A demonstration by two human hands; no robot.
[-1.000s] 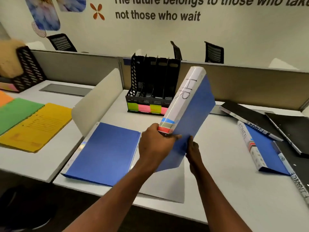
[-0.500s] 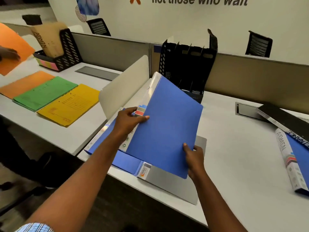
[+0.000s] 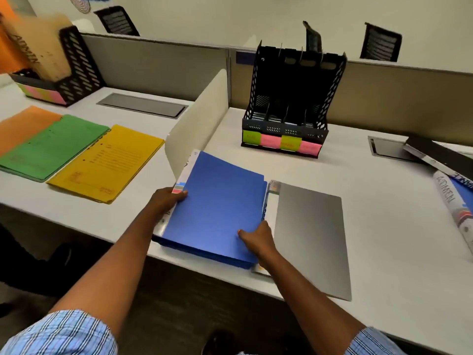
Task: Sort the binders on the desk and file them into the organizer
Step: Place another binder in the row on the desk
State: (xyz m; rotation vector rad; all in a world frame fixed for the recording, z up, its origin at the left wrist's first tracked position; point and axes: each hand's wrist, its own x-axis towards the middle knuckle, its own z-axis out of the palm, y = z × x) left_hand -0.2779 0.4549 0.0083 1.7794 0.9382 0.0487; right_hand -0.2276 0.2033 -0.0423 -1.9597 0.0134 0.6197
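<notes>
A blue binder [image 3: 217, 208] lies flat on top of another blue binder near the desk's front edge. My left hand [image 3: 166, 201] grips its spine side at the left. My right hand [image 3: 256, 238] holds its lower right corner. A grey binder [image 3: 311, 234] lies flat just to the right, partly under the blue ones. The black organizer [image 3: 291, 103] with several slots and green and pink labels stands at the back of the desk. At the right edge lie a blue binder with a white "ADMIN" spine [image 3: 449, 198] and a black binder [image 3: 435, 156].
A cream divider panel [image 3: 197, 124] rises left of the blue binders. Beyond it, on the neighbouring desk, lie orange, green [image 3: 51, 144] and yellow folders [image 3: 107, 162], with a second black organizer [image 3: 64, 70] holding a tan "ADMIN" folder. Cable hatches sit in both desks.
The blue binder was held upright with its HR spine showing, then tilted down, and now lies flat on the other blue binder. My view has shifted left and down.
</notes>
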